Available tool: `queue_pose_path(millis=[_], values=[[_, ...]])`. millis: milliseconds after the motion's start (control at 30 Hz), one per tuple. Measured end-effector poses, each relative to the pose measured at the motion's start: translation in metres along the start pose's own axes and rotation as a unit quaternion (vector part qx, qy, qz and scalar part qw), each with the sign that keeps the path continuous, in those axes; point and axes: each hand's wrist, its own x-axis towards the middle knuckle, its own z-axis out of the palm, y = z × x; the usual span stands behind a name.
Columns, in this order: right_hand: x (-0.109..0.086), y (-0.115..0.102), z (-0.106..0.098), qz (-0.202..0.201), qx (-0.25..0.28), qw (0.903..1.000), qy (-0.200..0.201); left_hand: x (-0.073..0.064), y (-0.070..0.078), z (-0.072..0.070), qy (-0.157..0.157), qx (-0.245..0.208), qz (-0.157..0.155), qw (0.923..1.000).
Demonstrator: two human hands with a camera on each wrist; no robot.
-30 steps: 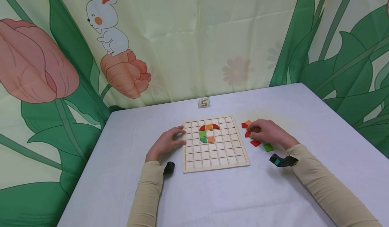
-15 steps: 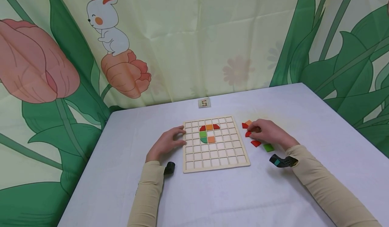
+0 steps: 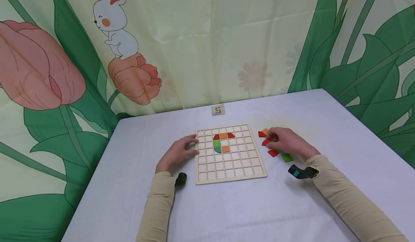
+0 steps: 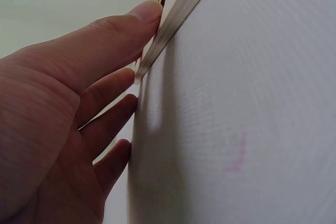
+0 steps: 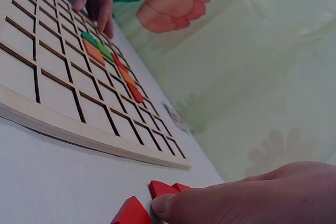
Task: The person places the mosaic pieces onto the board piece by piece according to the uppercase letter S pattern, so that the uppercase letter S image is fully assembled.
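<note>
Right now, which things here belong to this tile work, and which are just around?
Part of the job:
board
tiles set in it
loose tiles
card, probably, as it shows a grid picture

Just around:
backdrop
white tablecloth
wrist cameras

A pale, flower-printed backdrop (image 3: 191,51) hangs behind the white-covered table (image 3: 113,184).

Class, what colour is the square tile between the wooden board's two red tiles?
The square tile is orange, clearest in the head view.
</note>
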Motion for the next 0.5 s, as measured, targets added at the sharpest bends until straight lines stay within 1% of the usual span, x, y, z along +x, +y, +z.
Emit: queue_pose_path(millis=[200,267,333,433,500], values=[[-0.0004,0.0011,-0.0008,-0.009,-0.007,0.9999,0.007,0.0001,0.0007,-0.0004,0.002,-0.004,0.001,1.0000],[-0.0008,0.0016,-0.0016,-0.013,-0.010,0.9998,0.006,0.0000,0.0008,-0.0005,0.002,-0.005,0.006,1.0000],[-0.0016,0.0016,-0.0028,-0.021,-0.013,0.9997,0.000,0.0000,0.0008,-0.0005,0.000,-0.005,0.002,1.0000],[-0.0024,0.0021,-0.0045,-0.035,-0.017,0.9992,-0.012,-0.0001,0.0006,-0.0006,0.001,-0.003,0.007,1.0000],[-0.0025,0.0022,-0.0051,-0.044,-0.021,0.9986,-0.018,0.0003,0.0002,-0.0005,0.000,-0.002,0.002,1.0000]])
